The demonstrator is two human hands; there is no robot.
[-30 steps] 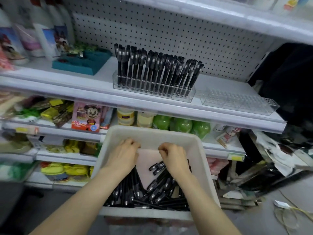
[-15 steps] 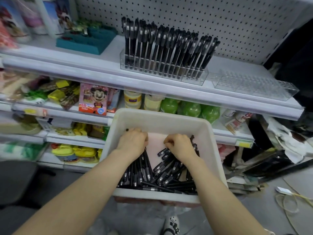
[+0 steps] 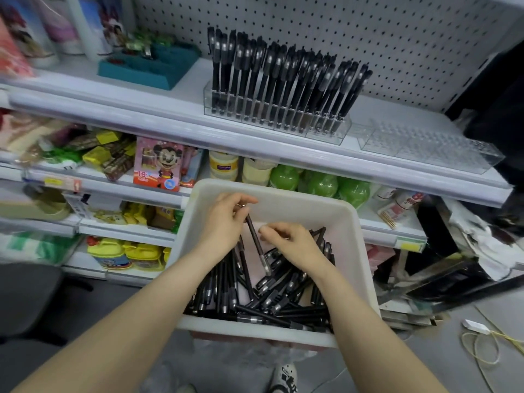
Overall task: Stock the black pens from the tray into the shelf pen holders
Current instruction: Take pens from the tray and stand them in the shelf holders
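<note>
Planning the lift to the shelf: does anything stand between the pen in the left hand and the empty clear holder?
Nothing visible does. The left hand pinches the pen above the tray; up and right of it the way to the empty holder is open. The full holder stands left of that path.

A white plastic tray (image 3: 283,194) holding loose black pens (image 3: 269,304) sits before the lower shelves (image 3: 124,231). On the upper shelf (image 3: 170,109), a clear acrylic pen holder (image 3: 272,120) stands left of a second holder (image 3: 431,146).

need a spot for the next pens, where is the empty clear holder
In the head view, the empty clear holder sits at the right of the upper shelf, just right of the full pen holder.
</note>
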